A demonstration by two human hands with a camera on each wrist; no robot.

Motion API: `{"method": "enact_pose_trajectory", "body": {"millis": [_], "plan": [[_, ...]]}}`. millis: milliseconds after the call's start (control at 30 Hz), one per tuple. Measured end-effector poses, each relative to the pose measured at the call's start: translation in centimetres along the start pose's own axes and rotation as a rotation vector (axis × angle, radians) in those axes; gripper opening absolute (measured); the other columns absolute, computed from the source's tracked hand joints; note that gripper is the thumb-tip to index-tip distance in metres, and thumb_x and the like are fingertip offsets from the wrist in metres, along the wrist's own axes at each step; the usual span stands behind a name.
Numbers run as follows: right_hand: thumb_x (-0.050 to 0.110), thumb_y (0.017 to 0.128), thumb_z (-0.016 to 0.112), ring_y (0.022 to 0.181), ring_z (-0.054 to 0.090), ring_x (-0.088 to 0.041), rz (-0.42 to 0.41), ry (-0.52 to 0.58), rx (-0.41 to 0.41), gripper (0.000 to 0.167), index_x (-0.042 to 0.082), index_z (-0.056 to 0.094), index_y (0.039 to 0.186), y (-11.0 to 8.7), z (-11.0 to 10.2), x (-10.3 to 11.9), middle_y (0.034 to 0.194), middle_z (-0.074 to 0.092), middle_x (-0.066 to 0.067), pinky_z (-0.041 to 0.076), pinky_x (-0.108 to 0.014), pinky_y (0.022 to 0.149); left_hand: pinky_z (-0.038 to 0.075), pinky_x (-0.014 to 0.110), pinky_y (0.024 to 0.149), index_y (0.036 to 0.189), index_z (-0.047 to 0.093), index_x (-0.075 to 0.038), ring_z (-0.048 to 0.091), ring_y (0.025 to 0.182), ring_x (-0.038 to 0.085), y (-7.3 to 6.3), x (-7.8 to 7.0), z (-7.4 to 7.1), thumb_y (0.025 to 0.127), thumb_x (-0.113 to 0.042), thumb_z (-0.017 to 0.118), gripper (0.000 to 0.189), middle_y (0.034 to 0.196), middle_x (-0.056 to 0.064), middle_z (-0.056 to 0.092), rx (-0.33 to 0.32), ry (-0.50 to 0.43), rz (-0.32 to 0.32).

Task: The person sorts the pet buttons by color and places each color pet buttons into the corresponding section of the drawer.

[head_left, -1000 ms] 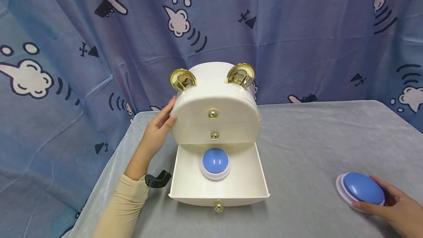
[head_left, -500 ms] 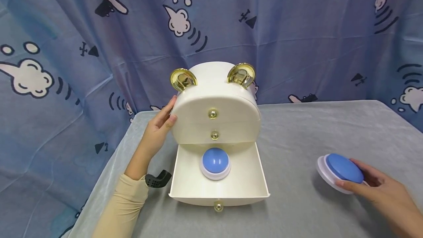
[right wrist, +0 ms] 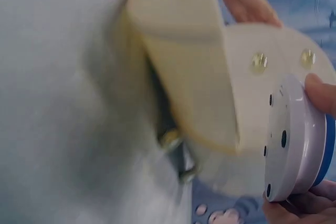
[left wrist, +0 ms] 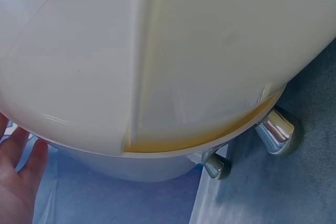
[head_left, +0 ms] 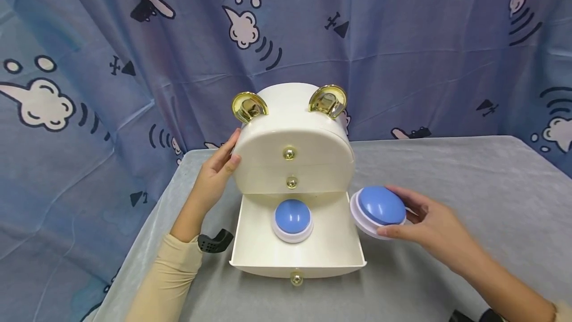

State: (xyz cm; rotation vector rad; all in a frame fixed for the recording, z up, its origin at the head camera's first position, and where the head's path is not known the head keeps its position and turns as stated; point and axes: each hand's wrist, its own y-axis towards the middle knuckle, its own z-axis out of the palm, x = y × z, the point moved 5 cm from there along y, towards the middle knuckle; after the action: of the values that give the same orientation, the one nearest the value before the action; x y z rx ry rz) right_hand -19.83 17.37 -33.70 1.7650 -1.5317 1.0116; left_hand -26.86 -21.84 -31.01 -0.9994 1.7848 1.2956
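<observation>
A white rounded mini drawer cabinet (head_left: 263, 170) with gold ears stands mid-table, its bottom drawer (head_left: 337, 250) pulled out. In that drawer lies a blue-domed push button (head_left: 292, 216) with a white base. My left hand (head_left: 212, 181) rests on the cabinet's left side, fingers straight, thumb at the front edge. A second blue-domed push button (head_left: 382, 206) is gripped between thumb and fingers of my right hand (head_left: 433, 223). It is tilted, raised above the table beside the drawer's right wall. The right wrist view shows the white underside of this button (right wrist: 283, 140).
Grey cloth covers the table (head_left: 451, 178). A blue printed curtain (head_left: 295, 24) hangs behind it and along the left. Gold knobs stick out from the drawer fronts, the lowest knob (head_left: 296, 278) on the pulled-out drawer. Small gold feet (right wrist: 170, 139) support the cabinet.
My right hand has lifted the second push button off the table at the right and carried it left to the drawer's right side. My left hand and the cabinet have stayed put.
</observation>
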Motion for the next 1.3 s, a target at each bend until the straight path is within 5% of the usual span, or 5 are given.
{"method": "enact_pose_trajectory", "body": {"millis": [167,467,600,900,1300], "plan": [[0.028,0.071,0.091,0.129,0.057,-0.038,-0.107,-0.014,0.035,0.086,0.012,0.052,0.145,0.6,2.1,3.1,0.145,0.054,-0.017,0.054,-0.018,0.087,0.034,0.011,0.113,0.156,0.032,-0.011,0.025,0.152,0.021,0.1,0.1,0.0,0.106,-0.017,0.048,0.053,0.165,0.0,0.026,0.0,0.006,-0.014],[0.041,0.061,0.094,0.121,0.062,-0.037,-0.3,-0.137,0.127,0.089,0.006,0.06,0.136,1.3,5.4,5.7,0.131,0.065,-0.016,0.054,-0.053,0.097,0.035,0.011,0.112,0.156,0.034,-0.012,0.027,0.152,0.022,-0.1,0.1,-0.1,0.104,-0.033,0.052,0.059,0.165,0.002,0.026,0.0,-0.001,0.02],[0.043,0.059,0.095,0.115,0.065,-0.034,-0.325,-0.232,0.17,0.092,0.004,0.061,0.134,1.6,6.3,6.1,0.128,0.067,-0.017,0.056,-0.053,0.093,0.035,0.012,0.112,0.156,0.035,-0.013,0.028,0.152,0.021,-0.1,0.1,-0.1,0.103,-0.037,0.053,0.061,0.165,0.002,0.027,-0.001,-0.003,0.027],[0.041,0.057,0.096,0.104,0.068,-0.025,-0.405,-0.36,0.203,0.087,0.003,0.065,0.129,2.1,7.3,6.8,0.118,0.072,-0.01,0.058,-0.045,0.087,0.034,0.01,0.112,0.156,0.032,-0.01,0.025,0.153,0.022,0.0,0.1,-0.1,0.106,-0.016,0.048,0.053,0.166,0.001,0.025,0.0,0.005,-0.013],[0.039,0.056,0.097,0.099,0.068,-0.019,-0.454,-0.494,0.276,0.082,0.001,0.067,0.122,2.2,8.9,7.0,0.114,0.073,-0.007,0.058,-0.041,0.087,0.035,0.011,0.112,0.156,0.031,-0.01,0.026,0.152,0.022,0.0,0.1,-0.1,0.106,-0.017,0.049,0.054,0.165,0.001,0.025,0.002,0.011,-0.006]]}}
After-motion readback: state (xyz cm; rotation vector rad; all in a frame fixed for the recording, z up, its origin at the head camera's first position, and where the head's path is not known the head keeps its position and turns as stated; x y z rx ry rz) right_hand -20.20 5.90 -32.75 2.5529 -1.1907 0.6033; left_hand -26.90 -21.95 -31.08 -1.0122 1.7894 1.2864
